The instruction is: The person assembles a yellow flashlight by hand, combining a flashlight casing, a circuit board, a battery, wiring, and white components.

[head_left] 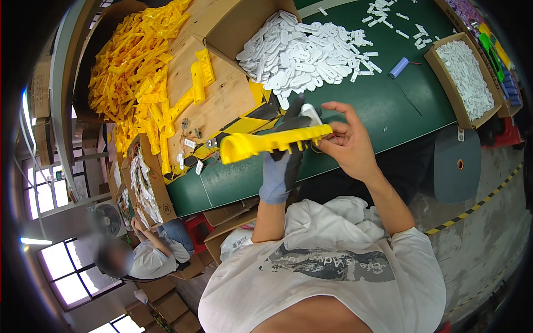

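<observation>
A long yellow plastic half-shell point(277, 141), ribbed along its lower edge and widening to a curved end at the left, is held level above the table's near edge. My left hand point(282, 169), in a grey and black glove, is closed round its middle from behind. A pale cylindrical piece point(312, 114) sticks up by the gloved fingers; what holds it is partly hidden. My bare right hand point(352, 147) pinches the narrow right end with thumb and fingers, its index finger raised and bent. A thin wire-like line shows under these fingertips.
Yellow shells point(133, 66) are heaped at the far left. White plastic pieces point(300, 53) spill from a cardboard box point(233, 28) onto the green table point(411, 105). A purple cylinder point(398, 67) lies near a carton of small white parts point(466, 80). Another person point(158, 258) sits at left.
</observation>
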`<act>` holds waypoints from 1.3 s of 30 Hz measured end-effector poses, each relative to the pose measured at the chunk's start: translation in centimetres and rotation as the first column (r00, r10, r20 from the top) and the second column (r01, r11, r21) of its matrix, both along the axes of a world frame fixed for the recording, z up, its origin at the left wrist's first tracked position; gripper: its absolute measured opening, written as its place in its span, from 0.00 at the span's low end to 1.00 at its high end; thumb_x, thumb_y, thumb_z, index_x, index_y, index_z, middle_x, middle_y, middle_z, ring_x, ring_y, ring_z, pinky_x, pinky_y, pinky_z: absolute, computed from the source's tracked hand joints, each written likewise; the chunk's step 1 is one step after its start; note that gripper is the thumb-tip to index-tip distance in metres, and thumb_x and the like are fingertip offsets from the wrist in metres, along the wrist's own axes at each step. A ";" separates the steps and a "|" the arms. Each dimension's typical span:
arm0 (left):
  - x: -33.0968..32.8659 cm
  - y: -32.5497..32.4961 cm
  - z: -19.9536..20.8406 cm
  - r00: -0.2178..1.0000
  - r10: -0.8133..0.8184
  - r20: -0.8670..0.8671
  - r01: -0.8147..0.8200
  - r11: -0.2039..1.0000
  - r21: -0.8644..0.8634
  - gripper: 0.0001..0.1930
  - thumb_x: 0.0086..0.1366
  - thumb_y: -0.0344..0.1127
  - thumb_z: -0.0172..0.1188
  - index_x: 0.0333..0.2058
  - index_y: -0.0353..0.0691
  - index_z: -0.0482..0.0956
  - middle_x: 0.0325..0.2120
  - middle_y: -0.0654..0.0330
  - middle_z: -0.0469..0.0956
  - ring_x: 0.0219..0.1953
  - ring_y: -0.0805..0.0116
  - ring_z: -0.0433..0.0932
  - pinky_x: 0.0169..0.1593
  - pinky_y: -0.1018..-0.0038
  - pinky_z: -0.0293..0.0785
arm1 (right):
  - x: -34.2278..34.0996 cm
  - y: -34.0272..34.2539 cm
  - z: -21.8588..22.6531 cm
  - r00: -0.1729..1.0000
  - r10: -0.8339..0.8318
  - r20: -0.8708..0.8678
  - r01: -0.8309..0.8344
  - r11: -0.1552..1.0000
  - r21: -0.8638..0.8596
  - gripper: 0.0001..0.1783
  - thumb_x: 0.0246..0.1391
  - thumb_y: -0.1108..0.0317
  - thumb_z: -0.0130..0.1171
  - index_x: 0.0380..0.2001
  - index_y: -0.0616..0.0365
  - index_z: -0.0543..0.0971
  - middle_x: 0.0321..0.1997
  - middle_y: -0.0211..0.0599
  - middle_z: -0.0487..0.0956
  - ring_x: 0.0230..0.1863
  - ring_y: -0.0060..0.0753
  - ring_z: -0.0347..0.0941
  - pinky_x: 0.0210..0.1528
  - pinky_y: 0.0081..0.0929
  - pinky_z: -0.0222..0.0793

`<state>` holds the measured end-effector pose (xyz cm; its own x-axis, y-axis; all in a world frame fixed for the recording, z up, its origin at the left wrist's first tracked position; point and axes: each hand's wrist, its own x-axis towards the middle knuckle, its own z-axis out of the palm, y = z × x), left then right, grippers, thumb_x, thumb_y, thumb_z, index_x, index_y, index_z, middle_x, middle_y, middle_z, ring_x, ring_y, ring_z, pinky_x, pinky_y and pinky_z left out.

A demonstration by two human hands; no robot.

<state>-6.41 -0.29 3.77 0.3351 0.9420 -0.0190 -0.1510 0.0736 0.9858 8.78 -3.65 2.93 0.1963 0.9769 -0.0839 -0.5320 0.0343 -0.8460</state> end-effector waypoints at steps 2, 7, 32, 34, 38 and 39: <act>-0.7 -0.4 -2.2 0.979 0.148 -0.139 -0.150 0.989 0.002 0.16 0.65 0.32 0.57 0.51 0.35 0.71 0.45 0.60 0.75 0.42 0.72 0.73 0.47 0.76 0.69 | 0.4 -0.1 -0.4 0.996 0.030 0.081 -0.030 1.000 -0.006 0.22 0.50 0.77 0.62 0.49 0.59 0.70 0.24 0.34 0.80 0.31 0.16 0.75 0.36 0.14 0.70; 1.4 0.9 -0.6 0.922 0.385 -0.040 -0.378 0.918 0.115 0.15 0.60 0.26 0.60 0.47 0.32 0.74 0.40 0.60 0.77 0.42 0.73 0.74 0.47 0.77 0.68 | 2.1 -0.4 -0.6 0.808 0.162 0.567 -0.220 0.975 0.035 0.26 0.49 0.74 0.63 0.52 0.57 0.68 0.28 0.34 0.80 0.33 0.19 0.75 0.38 0.19 0.68; -0.4 4.9 -4.1 0.988 0.147 0.044 -0.146 0.989 -0.028 0.31 0.53 0.16 0.53 0.58 0.36 0.61 0.46 0.54 0.74 0.46 0.64 0.76 0.49 0.71 0.74 | 3.7 2.0 1.2 0.927 0.083 0.365 -0.191 0.944 0.270 0.08 0.48 0.72 0.67 0.30 0.65 0.81 0.26 0.32 0.80 0.26 0.16 0.75 0.29 0.14 0.70; 0.3 3.9 -3.3 0.998 0.046 0.044 -0.039 0.989 -0.144 0.34 0.53 0.18 0.54 0.60 0.38 0.58 0.46 0.54 0.74 0.45 0.62 0.77 0.46 0.70 0.77 | 2.8 4.3 1.3 0.862 0.039 0.506 -0.095 0.992 0.085 0.09 0.50 0.68 0.66 0.26 0.65 0.80 0.21 0.30 0.79 0.22 0.14 0.71 0.26 0.14 0.68; 0.7 2.1 -3.9 0.928 -0.016 0.373 0.129 0.952 -0.278 0.32 0.57 0.30 0.52 0.61 0.38 0.56 0.44 0.52 0.73 0.36 0.60 0.79 0.37 0.70 0.79 | 0.9 7.8 -0.5 0.777 -0.072 0.625 -0.012 0.992 0.129 0.13 0.52 0.65 0.65 0.23 0.65 0.79 0.19 0.29 0.78 0.22 0.11 0.69 0.25 0.14 0.66; 0.7 2.1 -4.1 0.871 -0.056 0.489 0.215 0.937 -0.276 0.31 0.59 0.35 0.51 0.61 0.38 0.56 0.43 0.52 0.73 0.33 0.60 0.80 0.34 0.70 0.79 | 0.7 8.0 -1.0 0.786 -0.080 0.613 0.003 0.992 0.126 0.13 0.52 0.65 0.65 0.23 0.65 0.79 0.19 0.29 0.78 0.21 0.11 0.68 0.25 0.14 0.65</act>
<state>-5.71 1.78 -0.38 0.5028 0.8571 -0.1123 -0.5515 0.4182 0.7218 9.45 4.33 1.98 0.2092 0.9615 0.1780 0.1045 0.1590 -0.9817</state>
